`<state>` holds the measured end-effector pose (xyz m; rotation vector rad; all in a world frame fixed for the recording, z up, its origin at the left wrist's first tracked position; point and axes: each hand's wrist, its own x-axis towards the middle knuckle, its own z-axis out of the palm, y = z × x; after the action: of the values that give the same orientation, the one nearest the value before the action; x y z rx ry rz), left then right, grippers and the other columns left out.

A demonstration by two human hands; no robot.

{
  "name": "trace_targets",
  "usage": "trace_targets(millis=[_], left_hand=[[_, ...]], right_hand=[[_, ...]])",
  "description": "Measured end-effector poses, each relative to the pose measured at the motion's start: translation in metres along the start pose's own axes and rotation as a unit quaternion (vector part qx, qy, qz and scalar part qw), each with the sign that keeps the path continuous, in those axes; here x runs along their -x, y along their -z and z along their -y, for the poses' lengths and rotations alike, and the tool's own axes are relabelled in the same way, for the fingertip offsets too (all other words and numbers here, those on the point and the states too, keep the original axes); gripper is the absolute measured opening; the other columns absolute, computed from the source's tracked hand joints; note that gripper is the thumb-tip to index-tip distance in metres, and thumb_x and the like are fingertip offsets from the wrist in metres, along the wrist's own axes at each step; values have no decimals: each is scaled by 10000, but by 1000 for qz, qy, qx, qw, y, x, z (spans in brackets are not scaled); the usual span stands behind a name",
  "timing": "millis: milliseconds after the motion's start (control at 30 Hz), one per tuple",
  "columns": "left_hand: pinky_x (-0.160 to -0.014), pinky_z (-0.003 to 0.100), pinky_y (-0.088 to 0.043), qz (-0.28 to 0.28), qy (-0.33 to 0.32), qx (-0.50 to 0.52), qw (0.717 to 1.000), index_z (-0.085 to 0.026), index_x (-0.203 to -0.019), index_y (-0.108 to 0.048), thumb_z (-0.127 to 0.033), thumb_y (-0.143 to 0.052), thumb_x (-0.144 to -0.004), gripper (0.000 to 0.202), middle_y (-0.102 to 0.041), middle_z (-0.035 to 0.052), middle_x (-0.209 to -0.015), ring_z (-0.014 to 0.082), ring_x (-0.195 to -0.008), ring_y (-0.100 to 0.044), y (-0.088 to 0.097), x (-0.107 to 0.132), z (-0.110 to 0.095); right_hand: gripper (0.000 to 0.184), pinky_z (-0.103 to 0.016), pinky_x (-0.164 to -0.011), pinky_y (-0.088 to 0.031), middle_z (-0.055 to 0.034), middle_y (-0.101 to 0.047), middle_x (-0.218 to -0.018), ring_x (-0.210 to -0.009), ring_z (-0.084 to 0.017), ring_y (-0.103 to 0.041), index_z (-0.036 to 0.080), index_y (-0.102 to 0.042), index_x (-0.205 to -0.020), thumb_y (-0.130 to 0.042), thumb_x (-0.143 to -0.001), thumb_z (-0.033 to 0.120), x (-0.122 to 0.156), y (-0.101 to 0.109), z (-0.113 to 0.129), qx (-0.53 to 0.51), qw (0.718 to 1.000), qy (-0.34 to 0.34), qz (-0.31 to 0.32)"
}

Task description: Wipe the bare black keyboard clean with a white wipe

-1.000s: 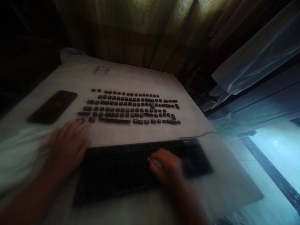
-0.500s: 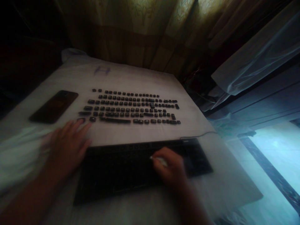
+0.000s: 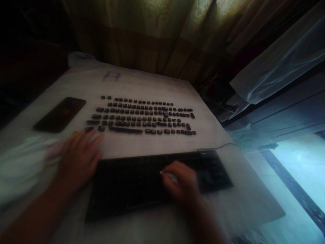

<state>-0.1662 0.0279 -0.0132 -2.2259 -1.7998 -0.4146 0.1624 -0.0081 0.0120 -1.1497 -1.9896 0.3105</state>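
Head view: I see right hand (image 3: 181,184) pinching a white bit (image 3: 169,176) on the keyboard (image 3: 132,183), left hand (image 3: 78,161) flat and spread beside it. Risk: a left-hand slip scatters the nearby keycaps (image 3: 144,117).

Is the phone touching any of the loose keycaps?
Apart. The head view shows a strip of bare white cloth between the phone and the nearest of the keycaps.

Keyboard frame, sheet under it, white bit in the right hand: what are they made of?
Keyboard frame: probably matte black plastic, rigid, dull. Sheet: seems white cloth, soft-looking, no glare. White bit pinched in the right hand: too blurred; perhaps cloth or cotton.
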Motion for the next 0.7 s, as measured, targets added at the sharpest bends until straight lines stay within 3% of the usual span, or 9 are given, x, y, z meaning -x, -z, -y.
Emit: trace_targets(millis=[333, 700], left_hand=[[-1112, 640, -364, 13, 15, 10, 1000, -119, -1339, -587, -336, -308, -989, 497, -565, 225, -1441, 427, -1378, -472, 2, -2, -1], [-1107, 632, -376, 11, 6, 3, 1000, -129, -1344, -571, -331, -311, -990, 483, -565, 218, -1438, 420, -1375, -474, 0, -1, 1]], right_hand=[[169, -237, -564, -483, -12, -668, -659, -597, -148, -637, 205, -676, -730, -581, -797, 83, 4, -5, -2, 56, 998, 3, 42], [179, -242, -571, -480, -16, -659, -656, -592, -151, -624, 202, -668, -708, -566, -798, 86, 4, -7, -3, 73, 997, 9, 39]])
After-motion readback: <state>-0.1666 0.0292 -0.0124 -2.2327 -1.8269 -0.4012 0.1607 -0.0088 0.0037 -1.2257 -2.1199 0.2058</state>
